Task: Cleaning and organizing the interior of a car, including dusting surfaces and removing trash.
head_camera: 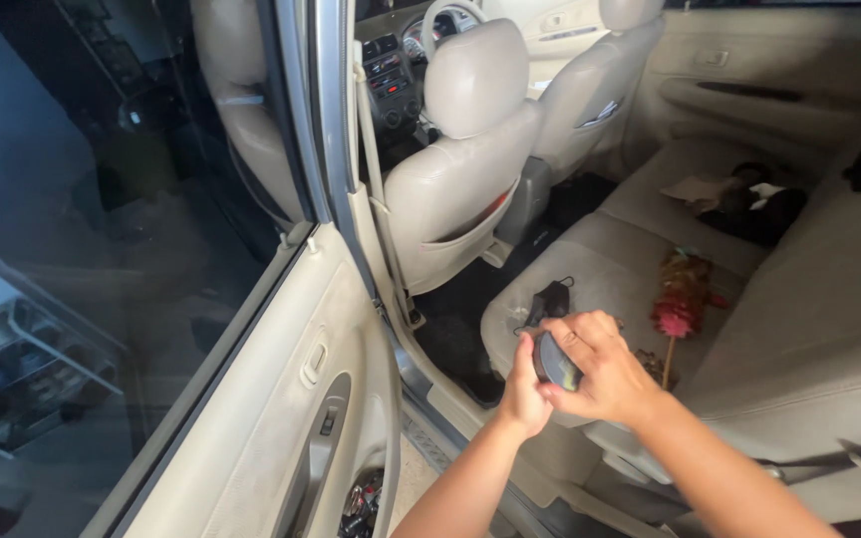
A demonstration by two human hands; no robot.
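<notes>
Here, seen from the head camera, both hands meet above the back seat's front edge, by the open car door. The right hand pinches a small dark gadget in curled fingers; the left hand presses against its side, likely steadying it. A feather duster and black mask lie on the seat.

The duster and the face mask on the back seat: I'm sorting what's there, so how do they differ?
The duster is pinkish-red and fluffy with a thin stick; the face mask is black and flat. The duster lies further along the back seat, the mask near its edge, close to both hands. Both lie loose on the cushion.
</notes>
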